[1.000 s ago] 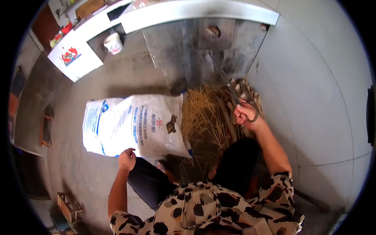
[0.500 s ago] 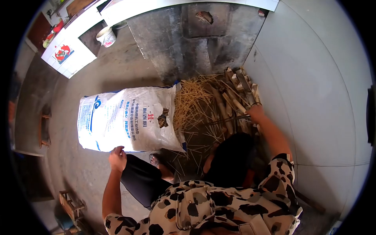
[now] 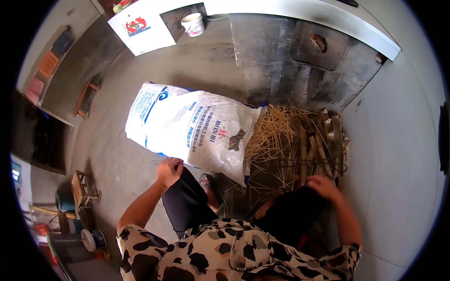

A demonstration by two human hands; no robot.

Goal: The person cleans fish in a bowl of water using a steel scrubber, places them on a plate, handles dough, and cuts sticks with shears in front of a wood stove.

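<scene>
My left hand [image 3: 169, 172] is beside my left knee, just below the near edge of a white printed sack [image 3: 187, 124]. Its fingers are loosely bent, and a gap shows between thumb and fingers with nothing in it. Over my right knee, my right hand [image 3: 322, 186] has its fingers stretched to the left and appears to hold nothing. Just beyond it, thin dark metal tongs [image 3: 338, 165] lie across a pile of split firewood [image 3: 323, 140]. Thin straw-like sticks [image 3: 276, 131] spill between the sack's mouth and the wood. The sack lies on its side, with a torn hole in its face.
A dark stove front [image 3: 272, 61] with a small opening stands beyond the sticks. A pale wall [image 3: 389, 154] bounds the right side. A white bucket [image 3: 193, 24] is at the back, and a small wooden stool [image 3: 84, 187] stands at the left.
My right hand has let go of the tongs and drawn back to my right knee. The tongs lie on the wood. The view has turned left, and my left hand remains by the knee.
</scene>
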